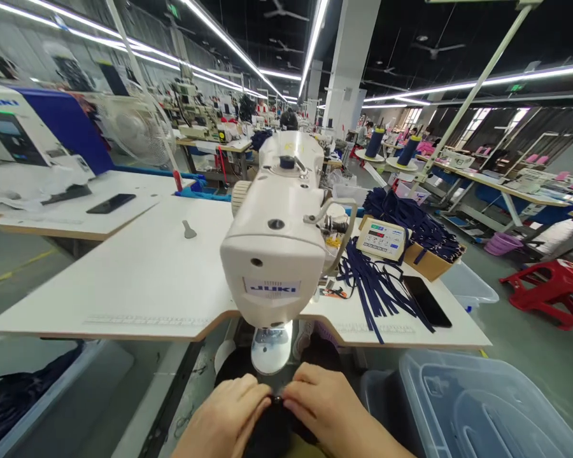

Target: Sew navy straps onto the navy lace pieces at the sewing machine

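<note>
The sewing machine head overhangs the near centre. Beneath it, the left hand and right hand, both pinching dark fabric, fill the gap. Left: the white table offers open passage. Right: navy straps, a black phone and a control panel obstruct. Near right, a plastic bin blocks low passage.

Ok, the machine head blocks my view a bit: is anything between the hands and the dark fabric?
Nothing visible. The left hand and right hand both already pinch the dark fabric, fingertips meeting just below the sewing machine.
</note>
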Available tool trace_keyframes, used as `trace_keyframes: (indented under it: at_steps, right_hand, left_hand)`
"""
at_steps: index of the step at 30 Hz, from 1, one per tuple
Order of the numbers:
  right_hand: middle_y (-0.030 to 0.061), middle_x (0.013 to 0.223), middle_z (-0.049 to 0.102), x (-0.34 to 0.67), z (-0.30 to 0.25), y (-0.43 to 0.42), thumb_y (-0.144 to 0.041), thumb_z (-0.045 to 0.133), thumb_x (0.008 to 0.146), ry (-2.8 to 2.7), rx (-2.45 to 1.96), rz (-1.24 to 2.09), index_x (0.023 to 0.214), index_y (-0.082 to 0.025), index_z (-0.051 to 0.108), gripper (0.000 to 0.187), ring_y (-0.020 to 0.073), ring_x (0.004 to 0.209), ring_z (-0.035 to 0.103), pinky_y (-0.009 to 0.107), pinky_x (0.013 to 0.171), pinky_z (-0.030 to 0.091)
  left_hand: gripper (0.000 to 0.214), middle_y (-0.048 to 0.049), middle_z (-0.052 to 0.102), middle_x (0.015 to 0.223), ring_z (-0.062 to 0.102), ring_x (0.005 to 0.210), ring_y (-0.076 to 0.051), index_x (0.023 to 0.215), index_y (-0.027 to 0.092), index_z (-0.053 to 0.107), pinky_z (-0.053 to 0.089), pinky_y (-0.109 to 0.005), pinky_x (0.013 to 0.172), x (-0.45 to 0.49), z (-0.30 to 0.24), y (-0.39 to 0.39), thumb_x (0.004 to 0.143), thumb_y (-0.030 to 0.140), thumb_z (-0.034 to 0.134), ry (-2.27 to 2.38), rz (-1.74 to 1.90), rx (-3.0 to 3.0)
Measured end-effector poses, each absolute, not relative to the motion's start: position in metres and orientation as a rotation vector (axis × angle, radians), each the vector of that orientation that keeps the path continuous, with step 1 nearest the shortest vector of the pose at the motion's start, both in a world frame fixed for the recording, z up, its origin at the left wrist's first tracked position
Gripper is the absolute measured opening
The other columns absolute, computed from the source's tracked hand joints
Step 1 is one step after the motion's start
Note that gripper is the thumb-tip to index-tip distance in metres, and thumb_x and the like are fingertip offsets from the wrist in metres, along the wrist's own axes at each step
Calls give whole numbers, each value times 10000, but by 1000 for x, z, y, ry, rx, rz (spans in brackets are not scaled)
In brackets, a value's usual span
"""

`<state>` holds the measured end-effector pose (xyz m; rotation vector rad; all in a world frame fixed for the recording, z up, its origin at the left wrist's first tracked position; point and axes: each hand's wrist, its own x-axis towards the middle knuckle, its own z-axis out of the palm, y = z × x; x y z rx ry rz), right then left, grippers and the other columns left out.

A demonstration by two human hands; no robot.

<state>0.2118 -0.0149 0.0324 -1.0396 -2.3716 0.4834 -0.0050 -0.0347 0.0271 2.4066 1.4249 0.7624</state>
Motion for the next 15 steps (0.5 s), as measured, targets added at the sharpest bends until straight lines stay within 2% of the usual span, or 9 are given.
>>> trace_keyframes:
  at_steps: [3,7,9,11,13,15]
  right_hand:
    - [0,819,588,217,17,-10,-157,619,842,-2032,-1208,1122,849,-201,728,118,117,760,590,199,678,413]
    - [8,777,571,213,-2,-8,-342,687,806,-1520,-1209,1569,806,-179,752,176,122,728,528,238,693,381]
    - [14,767,561,208,-8,-9,-432,722,765,-1299,-1137,1688,813,-166,754,273,120,713,502,245,688,371]
    - [13,758,545,203,-11,-11,-476,734,746,-1192,-1058,1740,808,-162,753,321,116,703,487,242,675,366]
    - [7,743,527,200,-11,-13,-492,723,757,-1217,-1018,1714,797,-168,754,328,113,693,477,236,663,365]
    - [3,732,525,201,-8,-15,-512,704,770,-1305,-1025,1612,798,-181,752,335,120,691,484,241,662,376]
  left_hand:
    - [268,-29,694,1061,641,1004,-228,1060,291,646,517,-329,870,-15,7,-31,877,428,506,1657,770,2189]
    - [327,-55,689,1067,631,1012,-229,1020,255,658,483,-318,911,-5,-1,-32,853,501,522,1339,640,1706]
    - [400,-71,691,1053,624,1009,-228,1033,219,650,469,-310,927,5,-2,-31,829,544,537,1195,682,1604]
    - [463,-73,703,985,641,922,-216,1010,184,644,502,-302,852,14,-3,-31,839,585,489,1188,726,1547]
    - [484,-65,703,919,643,839,-200,958,165,643,518,-283,754,19,-1,-30,847,598,457,1206,762,1498]
    - [440,-48,695,889,632,808,-186,907,168,648,508,-266,720,20,4,-31,834,575,497,1247,788,1486]
